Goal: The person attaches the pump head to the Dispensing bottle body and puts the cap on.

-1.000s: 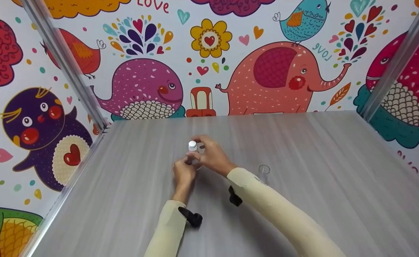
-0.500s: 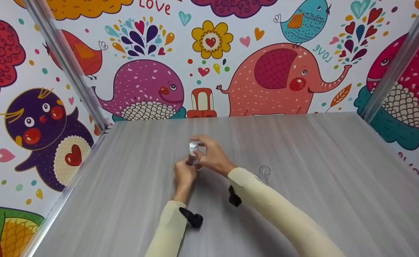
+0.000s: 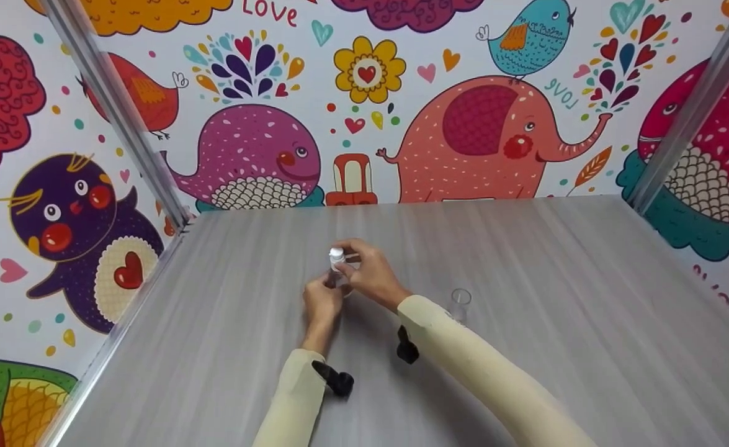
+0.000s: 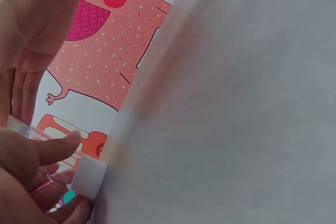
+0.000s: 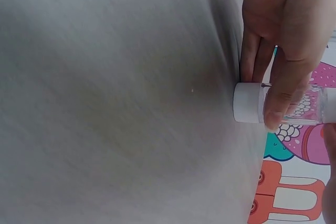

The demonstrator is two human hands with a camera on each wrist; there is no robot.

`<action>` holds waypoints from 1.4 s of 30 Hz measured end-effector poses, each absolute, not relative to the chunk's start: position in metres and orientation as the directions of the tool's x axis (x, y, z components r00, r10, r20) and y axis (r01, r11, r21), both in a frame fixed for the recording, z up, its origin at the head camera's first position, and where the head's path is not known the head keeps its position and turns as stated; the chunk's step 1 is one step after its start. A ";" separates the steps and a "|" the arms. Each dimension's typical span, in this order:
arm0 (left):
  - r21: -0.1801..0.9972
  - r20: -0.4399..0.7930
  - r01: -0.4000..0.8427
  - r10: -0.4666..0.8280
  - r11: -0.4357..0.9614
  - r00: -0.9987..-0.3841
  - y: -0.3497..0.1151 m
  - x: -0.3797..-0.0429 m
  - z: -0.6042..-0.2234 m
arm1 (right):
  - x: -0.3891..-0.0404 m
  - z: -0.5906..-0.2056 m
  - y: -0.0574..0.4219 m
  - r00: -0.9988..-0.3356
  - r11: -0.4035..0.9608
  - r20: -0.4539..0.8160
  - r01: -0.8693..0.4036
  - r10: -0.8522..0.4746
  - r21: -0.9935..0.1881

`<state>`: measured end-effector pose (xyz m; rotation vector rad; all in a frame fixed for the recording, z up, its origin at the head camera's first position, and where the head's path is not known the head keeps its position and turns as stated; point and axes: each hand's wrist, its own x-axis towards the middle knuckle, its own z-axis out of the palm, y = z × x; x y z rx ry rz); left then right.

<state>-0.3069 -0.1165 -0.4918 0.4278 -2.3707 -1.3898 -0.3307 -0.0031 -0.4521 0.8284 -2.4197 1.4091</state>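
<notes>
Head view: keep bottle (image 3: 335, 263) upright, with left grip (image 3: 322, 300) clamped low around it and right grip (image 3: 372, 272) pinching it near white cap (image 3: 336, 252).

One wide view from above, two sideways close-ups
From the head, the camera looks forward and down past the left hand (image 3: 324, 301) and right hand (image 3: 371, 274), far enough back to take in the wood-grain tabletop (image 3: 184, 354) and cartoon mural (image 3: 380, 138). Both wrist cameras sit low and close, tabletop filling most of each frame — the mural's top turned leftward in the left wrist view, rightward in the right. These two share the white-capped clear bottle (image 5: 312, 106) and printed red car (image 5: 283, 198); the left reaches the elephant (image 4: 113, 51), the right the whale (image 5: 319, 141).
</notes>
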 end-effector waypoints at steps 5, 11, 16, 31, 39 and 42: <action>0.877 0.145 -0.082 -0.426 0.473 -0.893 -0.117 -0.306 -0.490 | -0.331 -0.450 -0.003 -0.828 0.391 0.434 -0.553 -0.355 -0.735; 0.890 0.111 -0.103 -0.429 0.444 -0.897 -0.116 -0.307 -0.489 | -0.331 -0.444 -0.002 -0.827 0.385 0.420 -0.550 -0.372 -0.741; 0.895 0.109 -0.100 -0.430 0.435 -0.896 -0.116 -0.306 -0.489 | -0.332 -0.441 -0.003 -0.819 0.403 0.410 -0.560 -0.401 -0.724; 0.902 0.142 -0.059 -0.422 0.429 -0.895 -0.115 -0.306 -0.491 | -0.330 -0.443 -0.005 -0.793 0.423 0.417 -0.596 -0.445 -0.682; 0.888 0.153 -0.066 -0.426 0.455 -0.892 -0.115 -0.307 -0.493 | -0.331 -0.443 -0.005 -0.826 0.441 0.367 -0.545 -0.427 -0.713; 0.887 0.145 -0.075 -0.428 0.456 -0.892 -0.115 -0.307 -0.492 | -0.332 -0.443 -0.004 -0.834 0.442 0.356 -0.532 -0.422 -0.722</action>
